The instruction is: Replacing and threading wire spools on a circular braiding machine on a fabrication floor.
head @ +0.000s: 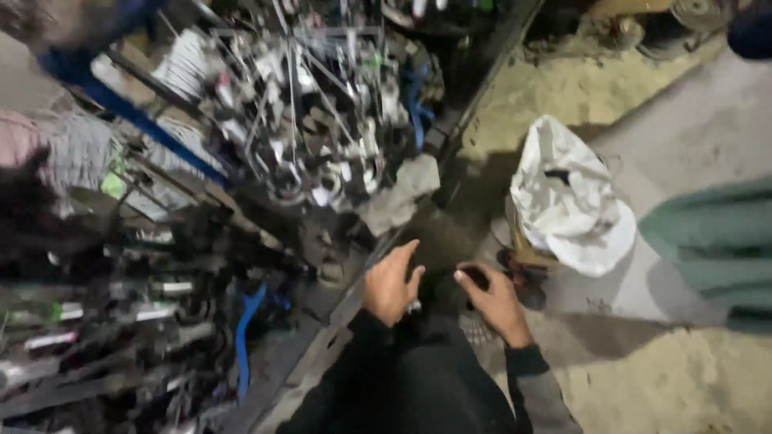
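Note:
My left hand (391, 283) and my right hand (494, 299) are low in the middle of the head view, both in dark sleeves. Between them is a small dark object (441, 288) that is too blurred to identify. My left hand rests at its left side with the fingers together; a small shiny bit shows by its knuckles. My right hand's fingers curl onto the object's right side. Whether either hand truly grips it cannot be told. Both hands are beside the dark edge of a machine frame (338, 321).
A big machine with several metal rods, white bobbins and blue tubing (305, 120) fills the left. A white sack (568, 201) stands on the dusty concrete floor at right. Another person's green garment (716, 249) is at the far right.

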